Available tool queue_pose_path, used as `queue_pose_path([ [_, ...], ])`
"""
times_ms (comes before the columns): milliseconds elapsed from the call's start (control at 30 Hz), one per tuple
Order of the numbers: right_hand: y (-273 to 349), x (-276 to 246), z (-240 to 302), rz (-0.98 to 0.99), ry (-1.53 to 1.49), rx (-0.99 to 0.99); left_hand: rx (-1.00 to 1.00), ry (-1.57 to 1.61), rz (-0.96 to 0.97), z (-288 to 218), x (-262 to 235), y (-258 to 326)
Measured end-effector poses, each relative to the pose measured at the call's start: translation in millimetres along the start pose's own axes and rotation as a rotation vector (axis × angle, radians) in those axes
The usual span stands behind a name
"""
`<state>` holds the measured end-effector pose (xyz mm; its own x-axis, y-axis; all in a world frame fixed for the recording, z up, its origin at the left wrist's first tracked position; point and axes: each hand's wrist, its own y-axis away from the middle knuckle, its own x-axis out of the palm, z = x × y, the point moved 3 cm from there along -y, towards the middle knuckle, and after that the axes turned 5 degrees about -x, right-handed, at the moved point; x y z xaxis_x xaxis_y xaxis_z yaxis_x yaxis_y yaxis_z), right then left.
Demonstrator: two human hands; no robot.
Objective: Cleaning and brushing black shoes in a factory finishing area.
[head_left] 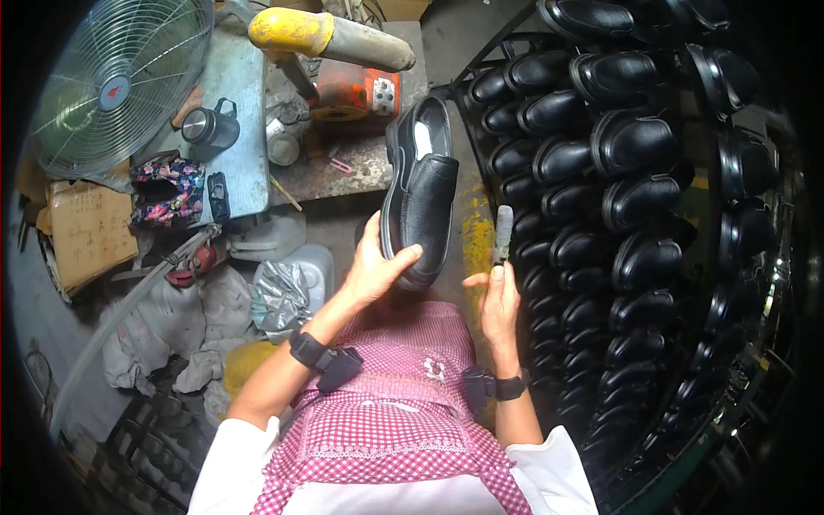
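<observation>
My left hand (378, 268) grips a black leather slip-on shoe (421, 189) by its toe end, holding it up with the heel pointing away from me. My right hand (498, 296) is closed around a small grey stick-like tool (502, 232) that points upward, just right of the shoe and apart from it. Both wrists wear black bands. A pink checked apron (395, 412) covers my lap below the hands.
A curved rack (635, 197) filled with several black shoes fills the right side. On the left stand a metal fan (116, 81), a grey workbench (245, 94) with a dark mug (209, 126), an orange machine (356, 90) and a yellow-grey handle (326, 36). Plastic jugs and rags lie lower left.
</observation>
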<state>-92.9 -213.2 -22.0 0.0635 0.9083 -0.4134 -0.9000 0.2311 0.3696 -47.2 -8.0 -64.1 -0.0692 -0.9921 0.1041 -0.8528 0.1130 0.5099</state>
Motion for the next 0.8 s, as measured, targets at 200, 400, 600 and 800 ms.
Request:
queue_pose_path([
  [200,10,-23,63,0.118,0.682,-0.919,0.006,-0.257,0.091,-33,8,30],
  [400,16,-58,72,0.108,0.679,-1.014,-0.089,-0.099,0.184,-37,31,55],
  [600,26,-84,68,-0.102,0.611,-0.85,-0.014,-0.226,0.182,-53,43,66],
  [800,32,-113,57,-0.353,0.671,-0.651,0.113,-0.391,0.176,-72,51,89],
])
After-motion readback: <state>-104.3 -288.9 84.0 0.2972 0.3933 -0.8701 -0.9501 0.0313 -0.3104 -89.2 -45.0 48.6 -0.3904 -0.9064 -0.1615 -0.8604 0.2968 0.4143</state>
